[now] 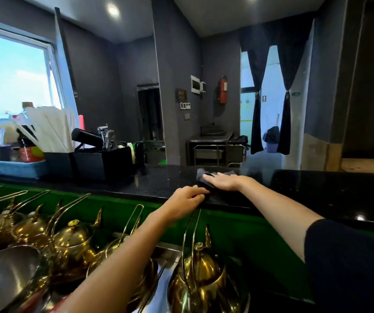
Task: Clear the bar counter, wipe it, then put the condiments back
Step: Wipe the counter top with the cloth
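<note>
One risk: the cloth (200, 175), pressed under the flat-fingered right grip (224, 180), could be swept into the caddies (102, 163); whether the curled left grip (188, 196) pinches it cannot be told.

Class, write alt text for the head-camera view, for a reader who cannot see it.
A person's right hand presses a dark cloth on a black counter, the left hand at its near edge. Black boxes and a blue tray of bottles stand at the counter's left end; brass teapots sit below.

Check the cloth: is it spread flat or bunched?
Bunched: the cloth lies crumpled under the flat right hand on the counter, one corner sticking up.
</note>
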